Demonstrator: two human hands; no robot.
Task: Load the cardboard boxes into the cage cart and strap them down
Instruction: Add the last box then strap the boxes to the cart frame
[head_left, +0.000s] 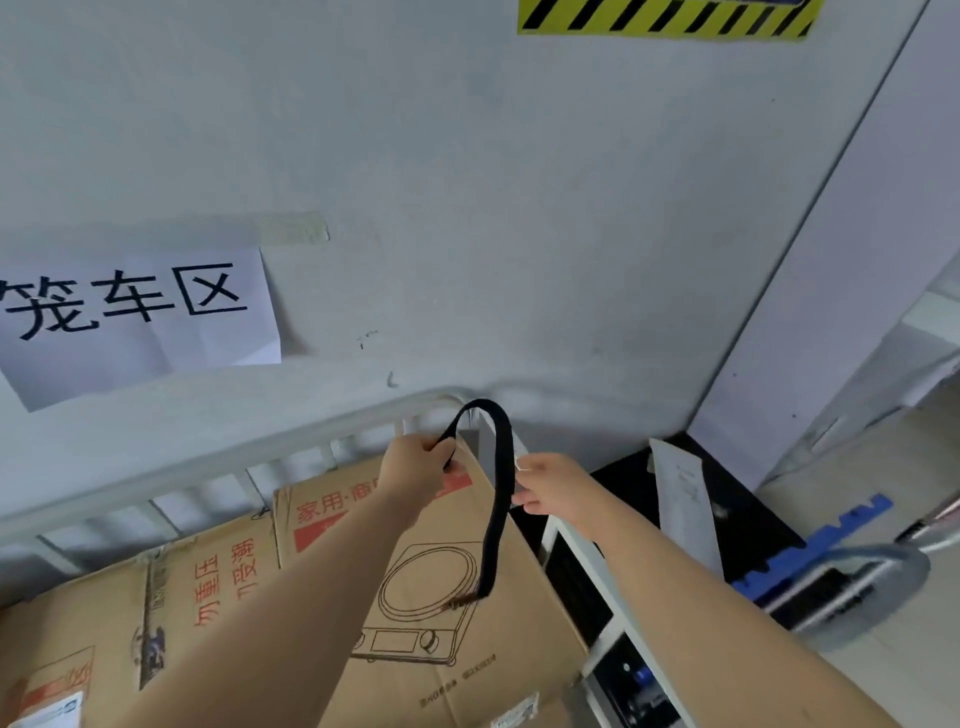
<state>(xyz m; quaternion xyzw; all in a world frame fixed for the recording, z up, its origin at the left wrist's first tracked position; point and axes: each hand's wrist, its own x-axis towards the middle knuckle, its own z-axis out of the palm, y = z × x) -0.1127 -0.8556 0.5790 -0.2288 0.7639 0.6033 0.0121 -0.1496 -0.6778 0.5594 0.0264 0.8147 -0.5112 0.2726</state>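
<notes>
Pale floor tiles (893, 686) show at the lower right, where a blue-decked trolley (831, 551) stands beside the cage cart (208, 462). Nearest, the cardboard boxes (441, 649) sit inside the cart, packed side by side below its white top rail, so loading looks done and strapping is the step in hand.

Above them the left hand (415, 467) grips one end of the black strap (501, 467), fingers curled round it. The strap arches over the cart's far corner post and its long leg hangs down towards the viewer across the box top, its frayed end loose. The right hand (550, 491) is just beside that hanging leg, fingertips at its edge; whether they pinch it I cannot tell. It is the nearer hand to the free length.

Behind are a grey wall (519, 208) and a paper sign (140, 312).
</notes>
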